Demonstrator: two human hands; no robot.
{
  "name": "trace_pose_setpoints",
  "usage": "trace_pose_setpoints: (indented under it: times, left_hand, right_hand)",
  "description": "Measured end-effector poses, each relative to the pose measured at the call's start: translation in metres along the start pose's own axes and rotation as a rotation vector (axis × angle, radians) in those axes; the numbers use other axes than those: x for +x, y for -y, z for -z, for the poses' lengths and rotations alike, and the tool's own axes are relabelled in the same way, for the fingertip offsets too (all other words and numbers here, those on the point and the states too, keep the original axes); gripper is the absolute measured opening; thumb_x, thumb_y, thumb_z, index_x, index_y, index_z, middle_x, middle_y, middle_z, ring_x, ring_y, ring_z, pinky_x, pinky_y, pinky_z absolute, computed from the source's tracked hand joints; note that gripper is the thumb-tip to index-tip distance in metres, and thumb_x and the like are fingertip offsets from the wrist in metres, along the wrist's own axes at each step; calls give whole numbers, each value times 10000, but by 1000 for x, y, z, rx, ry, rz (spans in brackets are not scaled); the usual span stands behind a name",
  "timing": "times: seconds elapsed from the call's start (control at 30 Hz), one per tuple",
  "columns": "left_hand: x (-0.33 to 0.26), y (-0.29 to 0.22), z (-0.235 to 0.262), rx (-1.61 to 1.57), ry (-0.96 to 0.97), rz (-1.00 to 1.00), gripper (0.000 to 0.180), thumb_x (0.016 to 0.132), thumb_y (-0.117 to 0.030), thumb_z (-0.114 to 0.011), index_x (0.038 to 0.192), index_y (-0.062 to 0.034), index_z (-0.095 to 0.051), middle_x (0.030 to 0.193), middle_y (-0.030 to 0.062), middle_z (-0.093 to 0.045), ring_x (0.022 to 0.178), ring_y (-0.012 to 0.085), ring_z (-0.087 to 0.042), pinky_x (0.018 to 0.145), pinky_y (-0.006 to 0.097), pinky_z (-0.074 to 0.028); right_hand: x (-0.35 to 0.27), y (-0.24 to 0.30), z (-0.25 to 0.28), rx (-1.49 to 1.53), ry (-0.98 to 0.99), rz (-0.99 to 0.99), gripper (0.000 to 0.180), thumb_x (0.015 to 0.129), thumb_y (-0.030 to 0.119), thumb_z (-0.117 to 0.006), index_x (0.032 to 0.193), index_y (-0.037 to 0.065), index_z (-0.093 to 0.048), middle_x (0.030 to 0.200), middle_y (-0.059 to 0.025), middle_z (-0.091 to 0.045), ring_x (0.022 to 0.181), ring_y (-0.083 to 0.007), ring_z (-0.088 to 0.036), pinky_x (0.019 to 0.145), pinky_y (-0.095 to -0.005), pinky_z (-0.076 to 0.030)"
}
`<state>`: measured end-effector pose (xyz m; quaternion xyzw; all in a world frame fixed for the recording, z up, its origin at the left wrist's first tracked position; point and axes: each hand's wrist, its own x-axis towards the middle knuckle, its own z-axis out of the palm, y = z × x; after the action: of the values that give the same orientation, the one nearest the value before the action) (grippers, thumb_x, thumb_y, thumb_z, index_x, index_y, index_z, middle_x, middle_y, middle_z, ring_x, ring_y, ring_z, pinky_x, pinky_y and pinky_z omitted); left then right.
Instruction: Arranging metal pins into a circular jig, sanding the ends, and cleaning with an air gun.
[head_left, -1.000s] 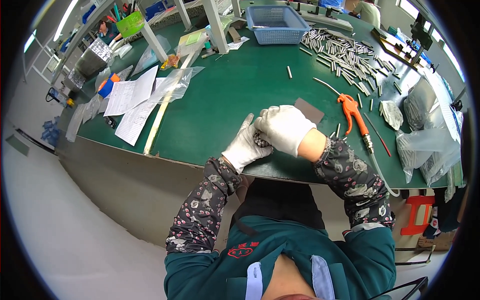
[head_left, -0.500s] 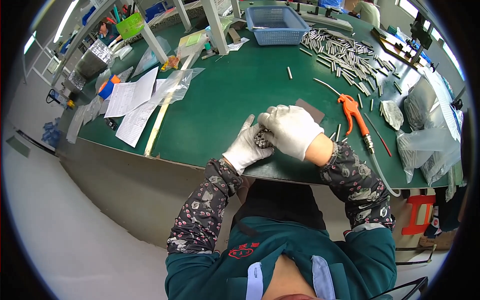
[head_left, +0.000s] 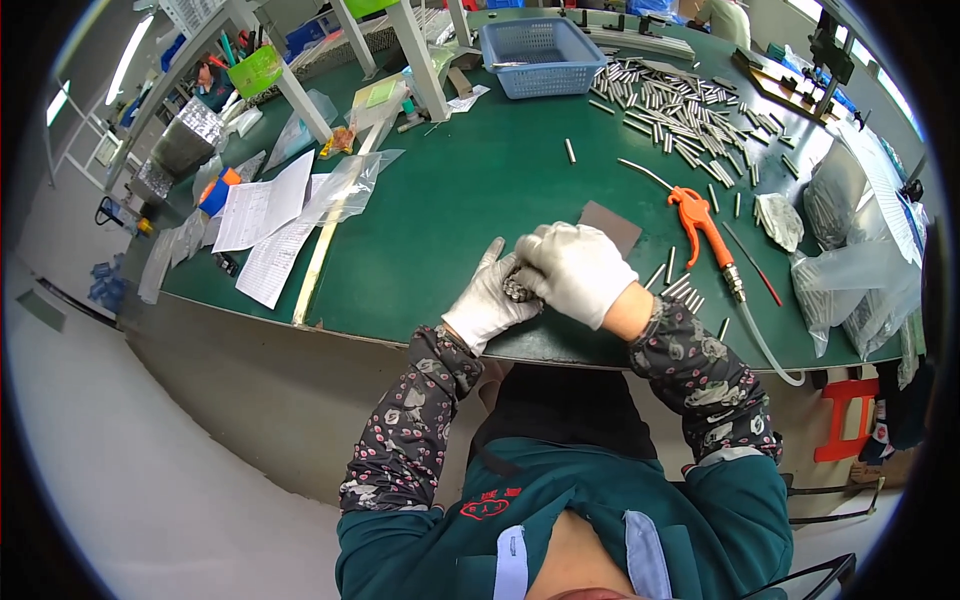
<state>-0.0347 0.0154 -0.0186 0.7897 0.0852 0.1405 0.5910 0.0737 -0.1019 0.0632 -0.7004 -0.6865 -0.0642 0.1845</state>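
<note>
Left hand (head_left: pixel 486 306), fingers wrapped, grasped a bundle of metal pins (head_left: pixel 516 289) near the front of the table (head_left: pixel 430 230). Right hand (head_left: pixel 580 270) curled over it; pinch hidden, could not tell. Risk: slackened left grip could spill pins.

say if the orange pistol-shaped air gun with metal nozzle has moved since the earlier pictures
No, neither way: the air gun keeps its place relative to the blue rectangular plastic basket; only the view shifted.
</note>
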Motion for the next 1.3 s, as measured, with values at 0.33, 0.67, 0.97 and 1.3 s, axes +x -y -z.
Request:
trace_pose_setpoints:
  times: [0.33,0.67,0.97,1.3]
  left_hand:
    - [-4,-11,1,228,-91,101,590,541,-110,-781,1075,-62,-535,1276,155,-424,1320,328,-140,1049,383,-201]
    - [-4,-6,-11,-472,-142,20,545,599,-126,-741,1080,-47,-496,868,23,-605,959,163,-554,1087,391,-124]
    - [1,-3,-3,-16,-48,-107,354,621,-165,-712,941,-107,-573,852,-19,-605,929,150,-566,1089,409,-96]
    - [-3,12,3,27,-53,-103,421,641,-180,-729,1023,-118,-564,997,8,-602,1028,159,-538,1086,406,-117]
  right_hand:
    - [-29,-43,-14,-423,-9,-382,609,681,335,-643,1227,125,-474,1139,-195,-489,1014,-335,-478,861,-403,-378]
    - [-26,19,29,85,-85,140,434,640,263,-658,1054,143,-610,1107,-207,-495,989,-347,-489,832,-410,-395]
    - [-23,11,27,50,-123,110,365,656,242,-626,1008,145,-629,1075,-194,-506,904,-325,-498,757,-413,-392]
    - [-11,-17,30,-298,-258,-277,369,648,247,-635,999,133,-629,1068,-212,-506,930,-336,-504,789,-405,-397]
